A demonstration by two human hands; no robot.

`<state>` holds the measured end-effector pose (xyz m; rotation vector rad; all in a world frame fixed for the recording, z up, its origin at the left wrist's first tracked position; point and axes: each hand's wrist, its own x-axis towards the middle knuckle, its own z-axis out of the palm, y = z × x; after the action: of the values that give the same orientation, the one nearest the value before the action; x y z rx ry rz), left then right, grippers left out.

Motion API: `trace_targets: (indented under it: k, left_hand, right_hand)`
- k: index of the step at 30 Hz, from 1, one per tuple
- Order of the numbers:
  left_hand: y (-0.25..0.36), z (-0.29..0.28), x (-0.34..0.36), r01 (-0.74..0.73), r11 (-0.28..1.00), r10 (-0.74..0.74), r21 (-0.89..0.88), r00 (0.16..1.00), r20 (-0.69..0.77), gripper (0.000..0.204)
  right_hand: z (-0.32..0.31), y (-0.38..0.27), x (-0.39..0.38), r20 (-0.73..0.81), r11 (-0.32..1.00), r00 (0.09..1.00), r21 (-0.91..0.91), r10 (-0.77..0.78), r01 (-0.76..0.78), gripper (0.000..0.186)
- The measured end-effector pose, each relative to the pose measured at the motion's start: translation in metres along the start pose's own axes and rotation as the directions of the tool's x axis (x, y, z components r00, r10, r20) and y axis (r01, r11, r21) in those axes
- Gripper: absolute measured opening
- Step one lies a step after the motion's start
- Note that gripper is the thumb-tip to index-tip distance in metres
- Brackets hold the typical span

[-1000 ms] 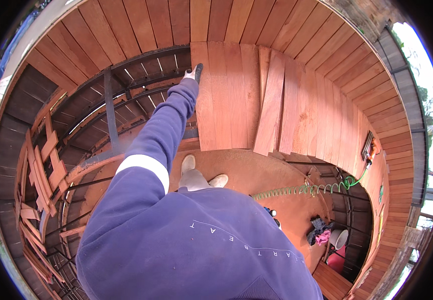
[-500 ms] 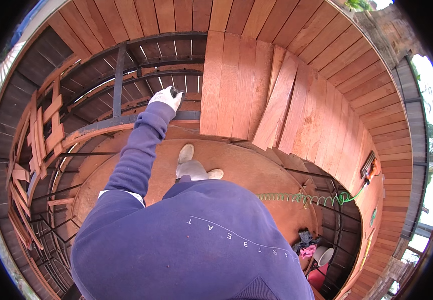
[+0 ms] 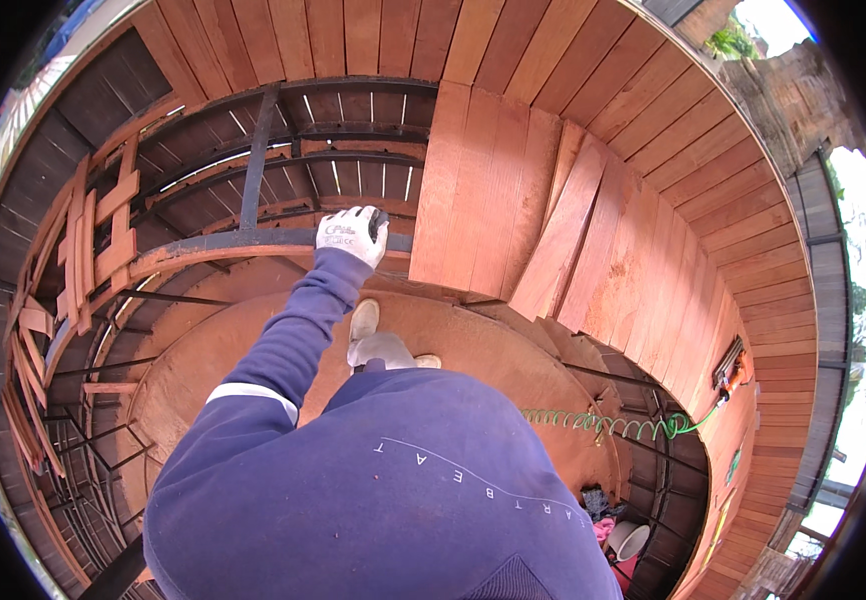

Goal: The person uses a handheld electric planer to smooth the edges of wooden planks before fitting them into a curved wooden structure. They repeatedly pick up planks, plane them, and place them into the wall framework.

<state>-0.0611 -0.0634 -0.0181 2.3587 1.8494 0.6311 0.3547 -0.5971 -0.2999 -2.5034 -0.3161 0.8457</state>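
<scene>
My left hand (image 3: 351, 232), in a white glove, is closed just above the front beam of a black metal frame (image 3: 298, 240). Dark material shows at the curled fingers; whether it is the glove's palm or something held, I cannot make out. To the right of the hand begin reddish wooden planks (image 3: 458, 190) laid side by side along the frame. Two loose planks (image 3: 563, 225) lie tilted across that row. My right hand is out of sight.
An orange-and-black air tool (image 3: 731, 368) rests on the planks at right, joined to a green coiled hose (image 3: 603, 424). Loose wood pieces (image 3: 93, 240) are stacked at left. A white bucket (image 3: 628, 540) stands lower right. My shoes (image 3: 364, 318) are on the brown round floor.
My left hand has come back toward the frame's front beam and slightly right, its glove turned so that the back shows. The whole view has shifted a little.
</scene>
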Motion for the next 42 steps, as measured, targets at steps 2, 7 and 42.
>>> trace_targets:
  k: [2,7,42]
  left_hand:
    - [0.009,0.002,0.006,-0.042,0.999,0.041,-0.035,0.999,-0.012,0.021]
    - [0.005,0.004,0.006,-0.001,0.999,0.001,-0.036,1.000,0.018,0.020]
    - [0.005,0.127,0.134,0.543,0.563,-0.216,-0.623,0.824,0.524,0.069]
  right_hand:
    - [0.000,0.001,-0.008,-0.026,1.000,1.000,0.014,0.010,-0.010,0.044]
    - [-0.005,-0.008,-0.009,-0.038,1.000,0.999,0.005,-0.001,0.001,0.044]
    - [-0.001,0.041,-0.077,-0.141,0.985,0.981,0.121,0.136,-0.119,0.044]
